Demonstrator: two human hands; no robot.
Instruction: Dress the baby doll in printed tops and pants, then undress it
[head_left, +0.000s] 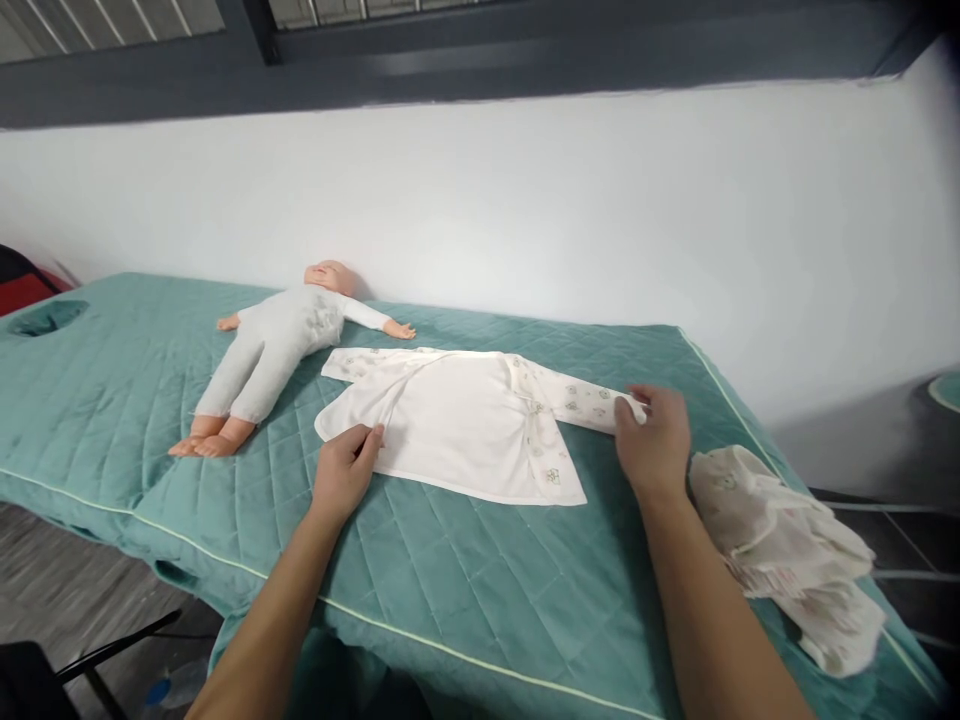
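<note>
A cream baby wrap shirt (457,420) with small green prints lies spread flat on a teal quilted massage bed (465,590). My left hand (345,470) pinches the shirt's near hem at its left side, fingers closed on the cloth. My right hand (654,432) grips the end of the shirt's right sleeve (581,403), which lies stretched out to the right. A baby doll (281,340) in a pale one-piece lies on its back to the left of the shirt, arms spread.
A crumpled pile of cream printed clothes (787,555) sits at the bed's right edge. A white wall (525,200) runs behind the bed. The bed's face hole (49,318) is at far left. Dark chair legs (112,650) stand on the floor below left.
</note>
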